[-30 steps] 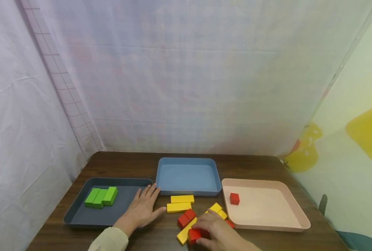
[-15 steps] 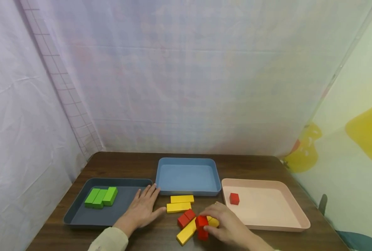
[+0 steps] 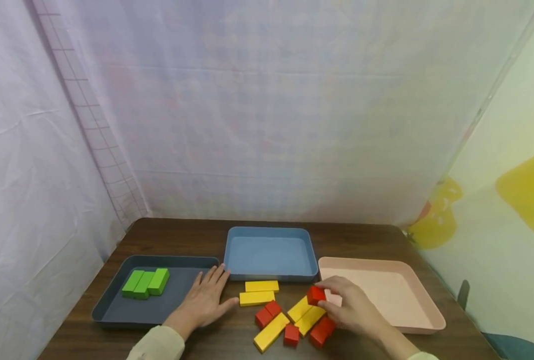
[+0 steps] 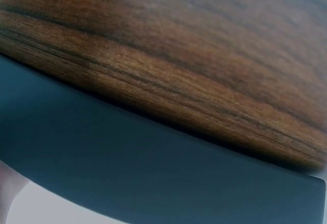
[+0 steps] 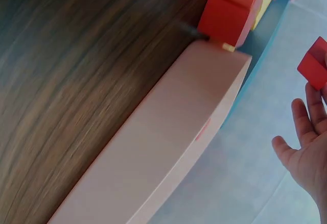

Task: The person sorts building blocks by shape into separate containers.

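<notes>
My right hand (image 3: 350,305) pinches a red cube (image 3: 316,295) between thumb and fingers, over the left edge of the pink tray (image 3: 402,300). The right wrist view also shows this red cube (image 5: 312,67) at the fingertips. Below it lie yellow blocks (image 3: 311,320), with a red pair (image 3: 322,331) beside them. Further left are a single red cube (image 3: 291,335), a long yellow block (image 3: 271,333) and another red pair (image 3: 268,314). My left hand (image 3: 205,296) rests with fingers straight at the right side of the dark tray (image 3: 127,320), holding nothing.
Three green blocks (image 3: 145,284) lie side by side in the dark tray. A blue tray (image 3: 271,250) stands at the back middle, with two yellow blocks (image 3: 256,298) in front of it. White curtains (image 3: 267,125) hang behind the wooden table (image 3: 352,240).
My right hand has lifted the red cube off the pile and carried it right towards the pink tray. It now covers the red cube lying there. My left hand has stayed put.
</notes>
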The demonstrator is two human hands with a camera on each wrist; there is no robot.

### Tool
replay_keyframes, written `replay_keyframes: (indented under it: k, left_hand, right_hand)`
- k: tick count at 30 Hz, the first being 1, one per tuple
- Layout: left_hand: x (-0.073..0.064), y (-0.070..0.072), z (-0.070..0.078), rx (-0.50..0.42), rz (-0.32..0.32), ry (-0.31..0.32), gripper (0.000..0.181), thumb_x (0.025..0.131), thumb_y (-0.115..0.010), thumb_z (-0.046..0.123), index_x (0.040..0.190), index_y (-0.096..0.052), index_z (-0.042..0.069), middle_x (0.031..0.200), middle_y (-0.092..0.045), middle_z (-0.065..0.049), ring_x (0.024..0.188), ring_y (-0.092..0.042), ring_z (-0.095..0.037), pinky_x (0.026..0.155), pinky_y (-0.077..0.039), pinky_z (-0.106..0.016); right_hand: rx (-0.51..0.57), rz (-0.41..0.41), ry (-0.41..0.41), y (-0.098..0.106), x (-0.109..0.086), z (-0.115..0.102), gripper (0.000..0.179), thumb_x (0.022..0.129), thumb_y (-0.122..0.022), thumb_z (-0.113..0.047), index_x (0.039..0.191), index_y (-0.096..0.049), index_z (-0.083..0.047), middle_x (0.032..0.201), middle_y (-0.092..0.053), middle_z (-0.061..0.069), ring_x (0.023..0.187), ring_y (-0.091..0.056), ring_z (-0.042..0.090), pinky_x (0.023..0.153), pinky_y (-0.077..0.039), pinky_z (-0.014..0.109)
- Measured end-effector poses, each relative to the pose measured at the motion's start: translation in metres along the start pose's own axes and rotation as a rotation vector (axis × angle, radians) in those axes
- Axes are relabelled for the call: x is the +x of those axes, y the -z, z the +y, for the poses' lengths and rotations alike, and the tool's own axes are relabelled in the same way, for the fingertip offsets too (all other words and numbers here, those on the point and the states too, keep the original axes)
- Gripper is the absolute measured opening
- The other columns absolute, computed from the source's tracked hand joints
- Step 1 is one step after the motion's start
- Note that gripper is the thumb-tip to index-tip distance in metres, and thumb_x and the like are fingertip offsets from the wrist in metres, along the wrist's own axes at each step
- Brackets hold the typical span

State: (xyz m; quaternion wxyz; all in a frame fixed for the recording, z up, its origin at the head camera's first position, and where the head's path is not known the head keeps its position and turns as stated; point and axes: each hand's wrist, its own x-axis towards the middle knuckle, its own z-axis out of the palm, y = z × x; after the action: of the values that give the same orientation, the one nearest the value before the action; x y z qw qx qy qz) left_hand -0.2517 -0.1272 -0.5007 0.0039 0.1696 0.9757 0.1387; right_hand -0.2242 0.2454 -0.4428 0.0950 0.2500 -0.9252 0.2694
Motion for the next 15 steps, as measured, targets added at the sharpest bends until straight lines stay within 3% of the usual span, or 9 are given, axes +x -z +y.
replay_keyframes:
  k: [6,10,15]
  left_hand:
    - [0.0,0.0,0.001,0.005,0.001,-0.003,0.084,0.095,-0.043,0.068,0.155,-0.033,0.009,0.163,-0.022,-0.011,0.148,-0.021,-0.035,0.115,-0.016,-0.061]
    - [-0.001,0.001,0.001,0.007,0.001,-0.004,0.084,0.096,-0.043,0.067,0.155,-0.033,0.009,0.162,-0.023,-0.012,0.148,-0.022,-0.035,0.115,-0.016,-0.061]
    - [-0.001,0.002,0.002,0.003,0.0,-0.007,0.084,0.096,-0.043,0.067,0.155,-0.033,0.009,0.163,-0.022,-0.012,0.148,-0.021,-0.035,0.115,-0.017,-0.061]
  right_hand:
    - [-0.041,0.05,-0.052,0.011,-0.002,0.012,0.033,0.08,-0.084,-0.016,0.112,-0.073,-0.017,0.105,-0.068,-0.01,0.097,-0.064,0.017,0.087,-0.055,0.042]
    - [-0.056,0.085,-0.116,0.02,-0.001,0.019,0.034,0.081,-0.084,-0.019,0.113,-0.073,-0.015,0.108,-0.069,-0.004,0.101,-0.064,0.023,0.089,-0.054,0.048]
    - [-0.099,0.148,-0.11,0.03,-0.004,0.034,0.038,0.081,-0.084,-0.017,0.116,-0.072,-0.009,0.111,-0.071,0.004,0.103,-0.066,0.028,0.09,-0.052,0.052]
